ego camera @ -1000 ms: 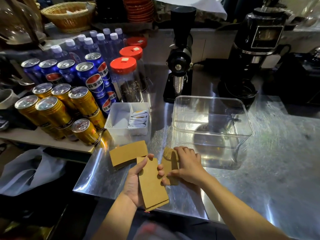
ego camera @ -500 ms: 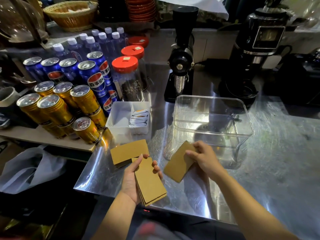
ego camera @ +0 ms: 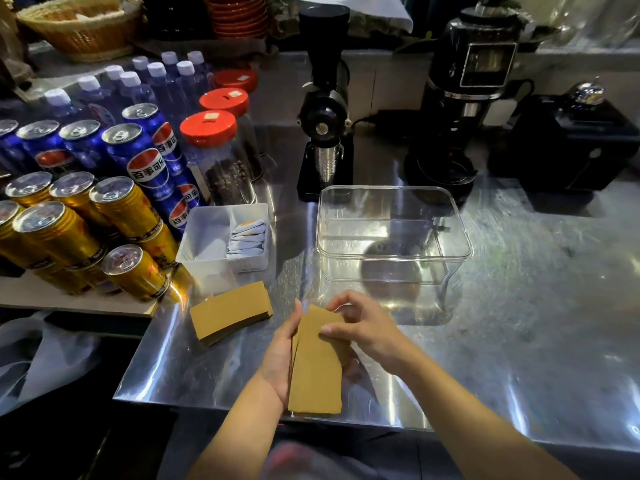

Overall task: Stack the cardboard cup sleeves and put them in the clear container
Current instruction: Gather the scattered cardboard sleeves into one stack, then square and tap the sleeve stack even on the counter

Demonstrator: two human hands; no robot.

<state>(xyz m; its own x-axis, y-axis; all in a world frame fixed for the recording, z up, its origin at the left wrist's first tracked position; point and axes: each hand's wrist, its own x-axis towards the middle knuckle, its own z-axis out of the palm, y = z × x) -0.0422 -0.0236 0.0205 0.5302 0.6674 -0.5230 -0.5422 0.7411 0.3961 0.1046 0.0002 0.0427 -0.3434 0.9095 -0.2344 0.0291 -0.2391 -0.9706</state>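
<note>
My left hand (ego camera: 280, 355) grips a stack of flat brown cardboard cup sleeves (ego camera: 316, 370) from its left edge, held upright on the near edge of the steel counter. My right hand (ego camera: 363, 329) rests on the top of that stack, thumb and fingers pressing the topmost sleeve against it. A second pile of sleeves (ego camera: 230, 311) lies flat on the counter to the left. The clear container (ego camera: 460, 237) stands just beyond my hands, with nothing inside it.
A white divided tray (ego camera: 204, 237) with sachets sits left of the container. Gold and blue cans (ego camera: 128, 209) and red-lidded jars (ego camera: 221, 157) crowd the left. A black grinder (ego camera: 325, 109) and coffee machine (ego camera: 467, 98) stand behind. The counter edge (ego camera: 207, 403) runs below my hands.
My right hand lifted a single sleeve off the counter and has brought it left onto the stack in my left hand, where both hands now meet.
</note>
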